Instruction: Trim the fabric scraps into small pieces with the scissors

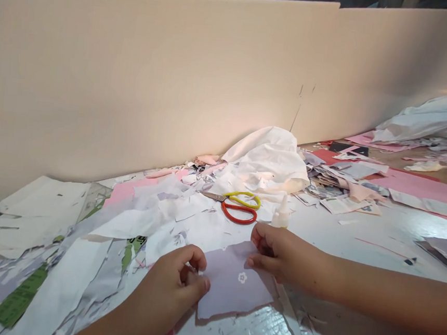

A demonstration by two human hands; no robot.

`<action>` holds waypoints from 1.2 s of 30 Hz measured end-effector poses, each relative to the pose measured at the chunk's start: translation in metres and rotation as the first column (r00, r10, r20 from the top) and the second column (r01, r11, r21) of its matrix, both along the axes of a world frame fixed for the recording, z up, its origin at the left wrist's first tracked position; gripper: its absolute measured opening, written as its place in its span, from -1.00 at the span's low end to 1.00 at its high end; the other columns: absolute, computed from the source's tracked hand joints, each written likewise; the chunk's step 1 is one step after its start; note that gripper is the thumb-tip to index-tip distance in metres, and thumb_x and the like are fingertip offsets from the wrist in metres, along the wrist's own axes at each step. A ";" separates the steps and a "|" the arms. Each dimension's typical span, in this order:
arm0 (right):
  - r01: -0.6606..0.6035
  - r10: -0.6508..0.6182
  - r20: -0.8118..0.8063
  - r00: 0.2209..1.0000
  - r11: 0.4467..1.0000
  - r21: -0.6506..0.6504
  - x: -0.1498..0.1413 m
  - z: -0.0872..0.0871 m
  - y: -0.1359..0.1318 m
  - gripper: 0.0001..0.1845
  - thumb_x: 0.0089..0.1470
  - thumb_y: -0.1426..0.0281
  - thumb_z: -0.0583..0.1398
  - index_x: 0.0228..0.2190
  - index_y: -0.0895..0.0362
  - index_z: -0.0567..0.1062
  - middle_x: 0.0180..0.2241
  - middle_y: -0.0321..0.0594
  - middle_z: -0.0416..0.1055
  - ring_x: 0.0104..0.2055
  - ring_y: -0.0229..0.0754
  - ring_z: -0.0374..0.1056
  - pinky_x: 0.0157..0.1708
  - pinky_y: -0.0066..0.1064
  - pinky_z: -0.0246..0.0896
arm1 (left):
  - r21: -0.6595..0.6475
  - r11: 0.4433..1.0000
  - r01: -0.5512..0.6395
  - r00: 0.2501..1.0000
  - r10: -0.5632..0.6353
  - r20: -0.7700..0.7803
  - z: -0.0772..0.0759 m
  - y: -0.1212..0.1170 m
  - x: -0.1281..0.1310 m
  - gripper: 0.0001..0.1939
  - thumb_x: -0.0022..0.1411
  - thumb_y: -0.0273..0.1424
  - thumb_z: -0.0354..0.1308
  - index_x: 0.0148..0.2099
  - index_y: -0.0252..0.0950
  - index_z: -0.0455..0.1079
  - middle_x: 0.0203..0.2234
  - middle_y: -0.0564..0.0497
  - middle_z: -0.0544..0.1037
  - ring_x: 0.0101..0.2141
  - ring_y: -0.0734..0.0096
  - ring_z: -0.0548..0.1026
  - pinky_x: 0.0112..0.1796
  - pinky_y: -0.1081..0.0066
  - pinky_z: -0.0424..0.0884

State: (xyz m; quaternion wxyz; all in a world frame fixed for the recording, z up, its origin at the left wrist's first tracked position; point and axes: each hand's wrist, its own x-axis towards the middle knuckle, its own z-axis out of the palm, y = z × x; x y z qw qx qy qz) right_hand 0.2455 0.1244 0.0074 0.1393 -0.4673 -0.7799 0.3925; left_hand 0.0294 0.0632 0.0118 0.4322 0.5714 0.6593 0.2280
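Lilac sheet (232,285) apparently between both grips

A glossy pale-grey tabletop (367,227) bore red-and-yellow-handled metal scissors (239,206), with crumpled white cloth (273,159) behind them and heaped paper scraps (94,260) to their left.

L hand (178,283) & R hand (282,253) bare; L forearm (116,320), R forearm (376,295) bare, slim; tiny spot (314,282) nr R wrist (326,270).

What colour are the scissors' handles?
One handle is yellow, the other red, best seen in the head view.
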 end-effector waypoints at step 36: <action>-0.441 0.345 0.277 0.897 0.745 0.501 -0.003 -0.008 -0.017 -0.47 0.09 0.23 0.05 0.07 0.16 0.25 0.12 -0.11 0.17 0.18 0.05 -0.03 0.10 -0.11 -0.10 | 0.379 0.586 0.716 0.608 -0.258 -0.751 -0.020 -0.008 -0.014 -0.58 0.20 -0.35 -0.08 0.11 -0.27 0.23 0.11 -0.10 0.28 0.10 0.17 0.19 0.05 0.16 0.20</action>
